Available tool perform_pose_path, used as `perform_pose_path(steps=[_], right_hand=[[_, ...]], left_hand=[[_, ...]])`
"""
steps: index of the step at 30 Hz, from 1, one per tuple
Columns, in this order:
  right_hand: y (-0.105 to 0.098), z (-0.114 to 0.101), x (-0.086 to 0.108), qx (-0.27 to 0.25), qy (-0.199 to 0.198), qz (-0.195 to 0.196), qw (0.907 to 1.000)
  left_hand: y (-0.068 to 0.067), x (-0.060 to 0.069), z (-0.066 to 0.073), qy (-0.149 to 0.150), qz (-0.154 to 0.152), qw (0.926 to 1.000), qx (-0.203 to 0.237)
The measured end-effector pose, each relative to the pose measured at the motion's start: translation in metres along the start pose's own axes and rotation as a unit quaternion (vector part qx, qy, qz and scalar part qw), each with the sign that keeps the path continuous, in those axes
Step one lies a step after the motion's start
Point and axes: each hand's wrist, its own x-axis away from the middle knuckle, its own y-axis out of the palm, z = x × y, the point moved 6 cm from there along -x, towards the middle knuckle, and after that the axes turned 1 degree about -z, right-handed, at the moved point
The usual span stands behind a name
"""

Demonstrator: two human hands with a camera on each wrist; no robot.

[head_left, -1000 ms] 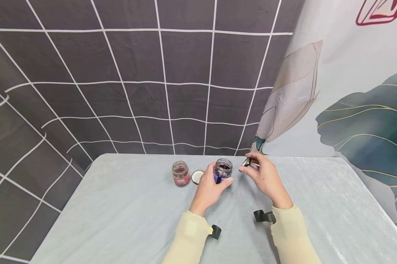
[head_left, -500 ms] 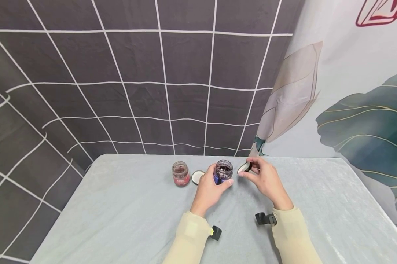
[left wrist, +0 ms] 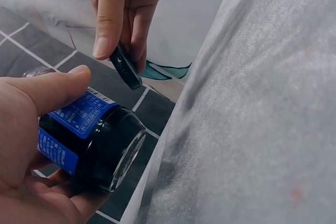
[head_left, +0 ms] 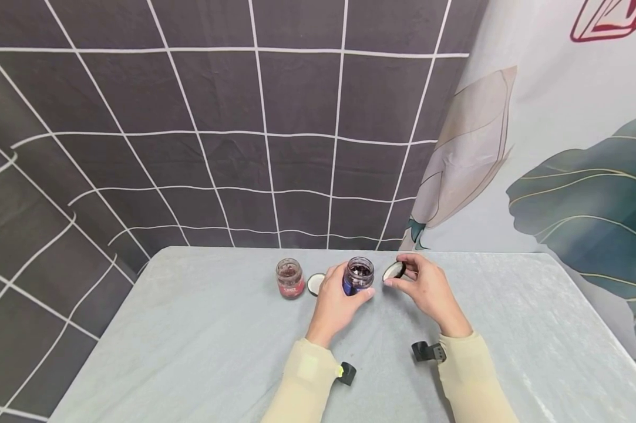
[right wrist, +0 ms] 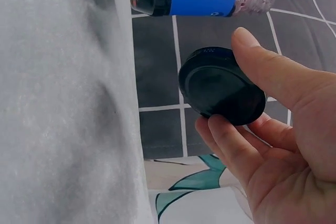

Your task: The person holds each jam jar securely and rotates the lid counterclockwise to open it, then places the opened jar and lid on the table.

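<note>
My left hand (head_left: pixel 335 310) grips an open glass jar with a blue label (head_left: pixel 352 288), thumb on the near side, its mouth upward with dark contents inside. Just right of the jar, my right hand (head_left: pixel 430 294) pinches a dark round lid (head_left: pixel 394 271) between thumb and fingers. The lid is tilted, its white inner face visible in the head view and its dark top (right wrist: pixel 223 87) in the right wrist view. Lid and jar are apart. Whether the jar's base touches the table is unclear.
An uncovered glass jar with a red label (head_left: pixel 290 286) stands left of my left hand. Between them lies another lid (head_left: pixel 315 284), white inside up, partly hidden by the hand. Grey cloth covers the table (head_left: pixel 201 341); a tile-patterned curtain (head_left: pixel 217 158) hangs behind it.
The lid in my right hand has turned from nearly edge-on to showing its white inside, and that hand has dropped slightly. My left hand and the blue-labelled jar have barely shifted.
</note>
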Motion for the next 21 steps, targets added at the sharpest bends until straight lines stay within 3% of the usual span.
perform_pose_path(steps=[21], right_hand=[[0.003, 0.014, 0.001, 0.019, 0.028, -0.022, 0.9992]], left_hand=[[0.006, -0.001, -0.002, 0.005, -0.001, 1.0000, 0.005]])
